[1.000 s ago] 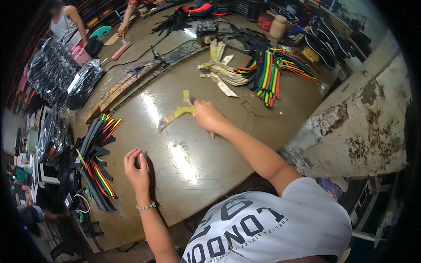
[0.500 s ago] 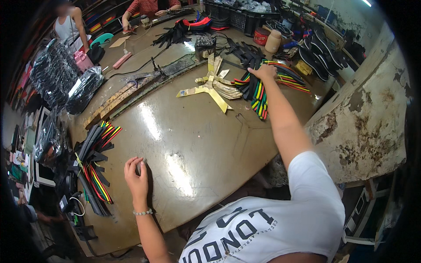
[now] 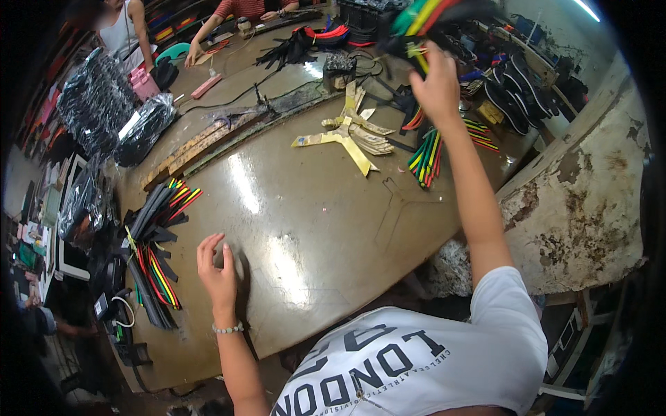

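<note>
My right hand (image 3: 438,89) is raised at the far right of the table, closed around a bundle of black straps (image 3: 431,19) with green, yellow and red stripes. The bundle is smeared by motion. Below it more striped straps (image 3: 426,161) lie on the table, partly behind my right forearm. My left hand (image 3: 219,277) hovers near the front left, its fingers apart and nothing in them. Left of it rests another bundle of striped straps (image 3: 149,256), tied at its middle. Yellowish Y-shaped flat pieces (image 3: 345,136) lie stacked in the middle of the far side.
A long metal-edged bar (image 3: 208,142) crosses the table. Plastic-wrapped black goods (image 3: 90,104) stand at the left, with a pink container (image 3: 144,84). Dark soles (image 3: 513,90) lie at the far right, near a stained pale slab (image 3: 576,201). Two people work across the table.
My right hand has lifted a bundle of straps off the pile, upward and away from me. My left hand stays nearly in place, open. The whole view has shifted slightly.
</note>
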### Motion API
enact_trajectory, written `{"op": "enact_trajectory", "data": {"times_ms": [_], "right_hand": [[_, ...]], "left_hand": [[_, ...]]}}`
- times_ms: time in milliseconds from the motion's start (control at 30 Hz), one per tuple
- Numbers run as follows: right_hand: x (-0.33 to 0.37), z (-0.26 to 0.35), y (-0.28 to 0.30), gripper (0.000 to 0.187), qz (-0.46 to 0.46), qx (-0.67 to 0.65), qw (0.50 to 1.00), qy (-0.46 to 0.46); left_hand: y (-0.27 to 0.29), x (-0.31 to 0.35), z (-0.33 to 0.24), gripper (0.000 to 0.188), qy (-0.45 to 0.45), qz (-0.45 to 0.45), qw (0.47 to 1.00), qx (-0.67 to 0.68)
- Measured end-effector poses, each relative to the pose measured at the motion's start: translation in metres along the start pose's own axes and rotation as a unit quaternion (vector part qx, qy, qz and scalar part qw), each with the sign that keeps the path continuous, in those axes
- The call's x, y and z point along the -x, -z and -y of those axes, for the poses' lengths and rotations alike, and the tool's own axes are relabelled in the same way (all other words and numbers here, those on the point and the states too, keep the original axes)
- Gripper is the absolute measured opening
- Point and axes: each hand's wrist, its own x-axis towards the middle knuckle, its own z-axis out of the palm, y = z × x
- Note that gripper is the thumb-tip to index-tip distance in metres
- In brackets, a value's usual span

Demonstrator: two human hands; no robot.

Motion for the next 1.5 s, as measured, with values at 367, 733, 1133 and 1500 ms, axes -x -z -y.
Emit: {"op": "enact_trajectory", "data": {"times_ms": [367,733,1133,1500], "right_hand": [[0.193,0.182,0.035,0.068,0.387,-0.171,0.880,0.216],[0.139,0.103,-0.043,0.043,0.413,-0.201,0.888,0.033],[0.122,0.168,-0.061,0.032,0.614,-0.467,0.627,0.103],[0.107,0.164,-0.012,0.027,0.424,-0.629,0.590,-0.278]], "left_hand": [[0.075,-0.010,0.022,0.024,0.101,-0.417,0.858,0.283],[-0.031,0.015,-0.057,0.020,-0.112,0.023,0.990,-0.083],[-0.036,0.006,-0.031,0.067,-0.017,0.145,0.971,-0.191],[-0.031,0.009,-0.012,0.042,0.422,0.207,0.456,0.756]]}}
